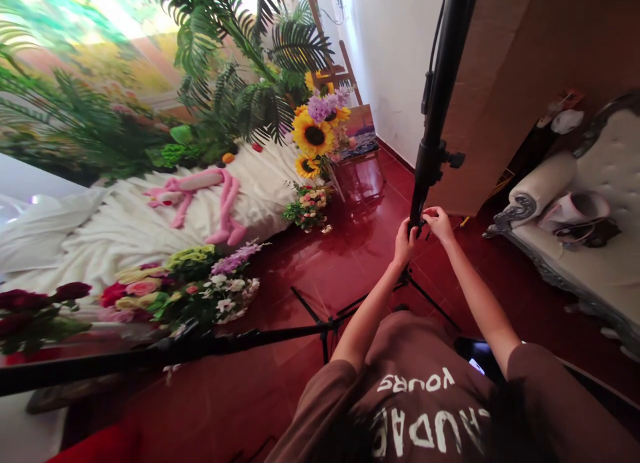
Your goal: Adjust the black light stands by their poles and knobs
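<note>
A black light stand (434, 110) rises in front of me, its pole running up past the top of the view. My left hand (405, 243) is wrapped round the lower part of the pole. On the pole's right side, the fingers of my right hand (438, 224) are closed at a small clamp knob, mostly hidden by them. Higher up, another black knob (455, 160) sticks out from a collar on the pole. A thin cable runs along the upper pole. The stand's spread legs (430, 302) rest on the red tiled floor, partly behind my arms.
A second black stand (210, 343) crosses the lower left. White fur cloth (125, 223) carries a pink plush toy (227, 203), with flowers (185, 283) in front. Sunflowers (314, 136) and palm leaves stand behind. At right is a cream tufted sofa (600, 183) with things on its seat.
</note>
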A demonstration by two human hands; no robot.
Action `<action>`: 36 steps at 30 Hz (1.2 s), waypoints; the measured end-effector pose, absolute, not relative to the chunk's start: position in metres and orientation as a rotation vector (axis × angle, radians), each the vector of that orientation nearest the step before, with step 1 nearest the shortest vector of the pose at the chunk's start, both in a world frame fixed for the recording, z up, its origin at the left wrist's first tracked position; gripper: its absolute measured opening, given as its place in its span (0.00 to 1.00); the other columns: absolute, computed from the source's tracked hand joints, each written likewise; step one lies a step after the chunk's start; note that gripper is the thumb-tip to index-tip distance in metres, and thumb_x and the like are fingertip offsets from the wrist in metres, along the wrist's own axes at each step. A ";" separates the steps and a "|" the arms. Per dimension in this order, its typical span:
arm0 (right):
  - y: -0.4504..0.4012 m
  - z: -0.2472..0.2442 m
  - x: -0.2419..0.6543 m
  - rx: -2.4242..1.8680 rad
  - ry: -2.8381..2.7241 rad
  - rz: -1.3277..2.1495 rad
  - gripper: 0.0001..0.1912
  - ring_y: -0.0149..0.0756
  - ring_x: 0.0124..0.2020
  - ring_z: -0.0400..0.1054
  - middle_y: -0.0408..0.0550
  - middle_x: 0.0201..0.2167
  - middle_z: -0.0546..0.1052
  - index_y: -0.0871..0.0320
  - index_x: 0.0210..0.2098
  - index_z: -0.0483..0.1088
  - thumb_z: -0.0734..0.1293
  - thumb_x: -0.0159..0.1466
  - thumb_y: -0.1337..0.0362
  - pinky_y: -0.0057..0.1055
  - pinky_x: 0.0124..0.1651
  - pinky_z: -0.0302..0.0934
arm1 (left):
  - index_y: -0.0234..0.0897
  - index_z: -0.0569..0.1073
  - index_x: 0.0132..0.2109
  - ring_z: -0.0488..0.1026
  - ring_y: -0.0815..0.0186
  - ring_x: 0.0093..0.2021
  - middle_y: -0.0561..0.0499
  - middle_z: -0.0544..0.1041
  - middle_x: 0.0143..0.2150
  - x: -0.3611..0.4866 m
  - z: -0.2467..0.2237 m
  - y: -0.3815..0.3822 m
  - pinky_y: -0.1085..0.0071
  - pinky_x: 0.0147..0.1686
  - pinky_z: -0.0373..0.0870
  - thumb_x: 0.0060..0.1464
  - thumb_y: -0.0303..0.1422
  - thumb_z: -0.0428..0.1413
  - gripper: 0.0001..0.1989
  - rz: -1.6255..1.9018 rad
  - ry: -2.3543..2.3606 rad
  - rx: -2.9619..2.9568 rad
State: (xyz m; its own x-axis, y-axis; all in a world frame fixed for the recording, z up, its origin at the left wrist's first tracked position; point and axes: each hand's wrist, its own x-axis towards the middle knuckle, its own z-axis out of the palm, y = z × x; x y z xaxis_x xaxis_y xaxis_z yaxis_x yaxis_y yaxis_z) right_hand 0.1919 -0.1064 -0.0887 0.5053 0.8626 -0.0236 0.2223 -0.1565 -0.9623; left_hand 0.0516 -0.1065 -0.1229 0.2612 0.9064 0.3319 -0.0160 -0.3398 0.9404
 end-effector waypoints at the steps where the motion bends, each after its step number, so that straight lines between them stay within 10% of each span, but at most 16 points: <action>1: -0.104 -0.088 0.192 -1.697 -0.910 0.721 0.11 0.30 0.18 0.59 0.37 0.18 0.67 0.56 0.35 0.68 0.69 0.53 0.59 0.28 0.24 0.56 | 0.36 0.67 0.57 0.73 0.59 0.53 0.40 0.76 0.51 0.052 -0.123 -0.107 0.61 0.55 0.67 0.64 0.46 0.46 0.23 1.232 0.846 1.593; 23: -0.103 -0.097 0.182 -1.275 -0.833 0.732 0.23 0.34 0.30 0.71 0.41 0.25 0.73 0.54 0.37 0.64 0.71 0.52 0.46 0.31 0.36 0.66 | 0.38 0.66 0.57 0.74 0.60 0.50 0.41 0.76 0.50 0.052 -0.128 -0.106 0.61 0.53 0.69 0.64 0.46 0.46 0.22 1.218 0.857 1.604; 36: -0.083 -0.092 0.182 -1.785 -0.800 0.506 0.23 0.35 0.23 0.64 0.42 0.18 0.69 0.53 0.24 0.63 0.68 0.53 0.41 0.31 0.31 0.59 | 0.38 0.67 0.56 0.74 0.61 0.47 0.42 0.76 0.48 0.052 -0.124 -0.108 0.62 0.51 0.69 0.64 0.47 0.46 0.22 1.221 0.861 1.598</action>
State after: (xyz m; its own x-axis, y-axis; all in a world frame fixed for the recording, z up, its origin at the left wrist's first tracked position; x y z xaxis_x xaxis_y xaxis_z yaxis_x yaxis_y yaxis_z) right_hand 0.1823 -0.0831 -0.0919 0.6852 0.7273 0.0392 0.2762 -0.2097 -0.9380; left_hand 0.0522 -0.1082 -0.1242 0.2637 0.9091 0.3224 -0.0019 -0.3338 0.9426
